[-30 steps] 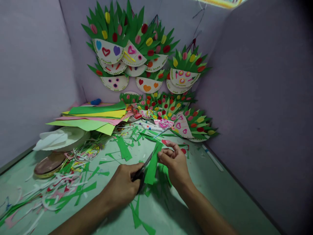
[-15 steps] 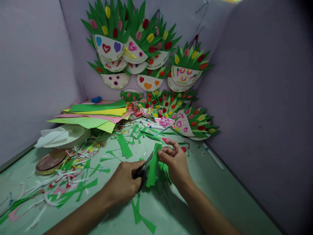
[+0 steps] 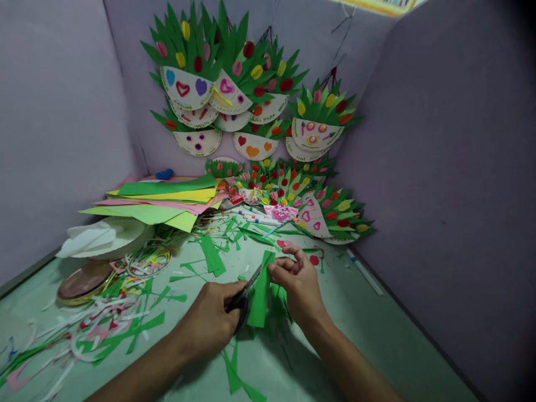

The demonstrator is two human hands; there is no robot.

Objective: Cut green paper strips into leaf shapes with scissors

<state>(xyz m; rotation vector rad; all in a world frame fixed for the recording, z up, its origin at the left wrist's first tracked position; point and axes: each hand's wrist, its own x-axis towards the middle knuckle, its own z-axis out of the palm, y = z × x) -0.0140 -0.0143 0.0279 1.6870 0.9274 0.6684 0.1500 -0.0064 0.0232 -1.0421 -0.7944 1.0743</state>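
Observation:
My left hand (image 3: 218, 312) is closed round the black handles of a pair of scissors (image 3: 240, 304). Their blades slant up and to the right, against the left edge of a green paper strip (image 3: 261, 296). My right hand (image 3: 296, 282) pinches that strip near its top between thumb and fingers. The strip hangs down at a slight tilt above the table. More green paper lies in shadow beneath my right hand, partly hidden by it. Green offcuts (image 3: 237, 368) lie on the table below the scissors.
Coloured paper sheets (image 3: 167, 195) are stacked at the back left, with white paper plates (image 3: 125, 237) before them. A round tin lid (image 3: 86, 282) and paper scraps (image 3: 104, 324) lie at left. Paper-plate crafts (image 3: 188, 89) hang on the back wall. A white marker (image 3: 364, 272) lies by the right wall.
The head view has tilted up slightly, so the wall crafts sit lower. The scissors and strip keep nearly the same places, and the strip hangs a little more upright.

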